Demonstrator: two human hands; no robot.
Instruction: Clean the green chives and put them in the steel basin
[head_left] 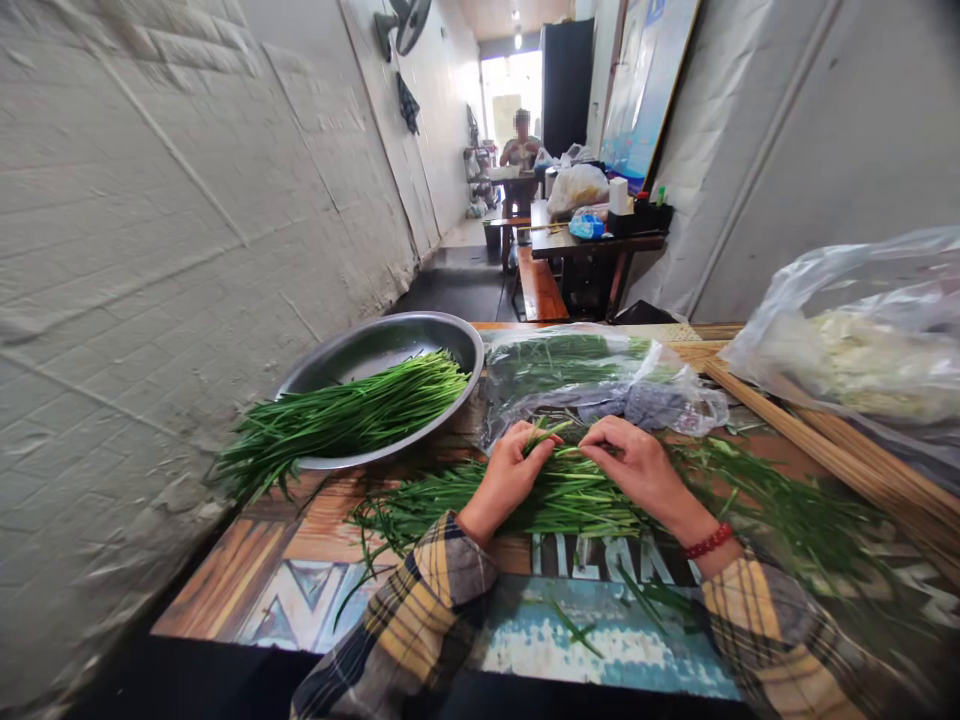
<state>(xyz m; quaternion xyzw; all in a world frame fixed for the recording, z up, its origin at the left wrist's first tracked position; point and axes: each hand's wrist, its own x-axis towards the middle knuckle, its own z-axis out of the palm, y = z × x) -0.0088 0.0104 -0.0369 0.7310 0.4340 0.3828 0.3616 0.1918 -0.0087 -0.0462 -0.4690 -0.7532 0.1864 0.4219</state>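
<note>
My left hand [511, 468] is closed around a few garlic chives [551, 432], their pale ends poking out past the thumb. Opposite it, my right hand [634, 465] pinches at the chive ends with thumb and forefinger. Below both hands a loose pile of garlic chives [577, 500] lies across the table. A steel bowl [345, 345] at the left holds a thick, aligned bunch of garlic chives [360, 405], whose leafy tips hang over its rim. Scattered trimmings [780, 490] lie to the right of my right hand.
Behind my hands lies a clear plastic bag [577, 365] of greens. Long wooden sticks [840, 440] and a plastic bag with pale contents [877, 350] are at the right. A white brick wall [150, 250] borders the left. Another person [520, 150] sits far back.
</note>
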